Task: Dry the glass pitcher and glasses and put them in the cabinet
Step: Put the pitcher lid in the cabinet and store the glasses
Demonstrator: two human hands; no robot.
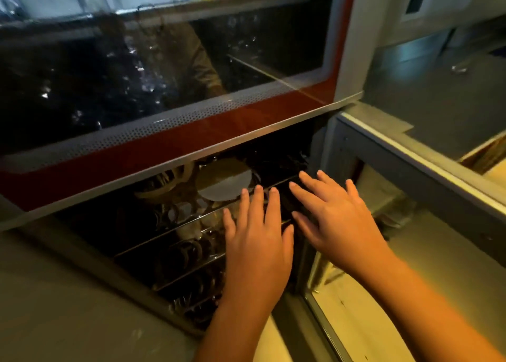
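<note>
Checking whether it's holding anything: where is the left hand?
In the head view, the left hand is spread flat and empty over the glass shelves, just left of the right hand and below the red-framed glass panel.

Single head cam, wide-angle, sat close, faced fwd + down. Red-framed dark glass panel (109, 82) filled the top half, thin clear glass shelves (175, 237) sat below centre. Left hand (256, 241) and right hand (336, 222) came in from btm edge.
</note>
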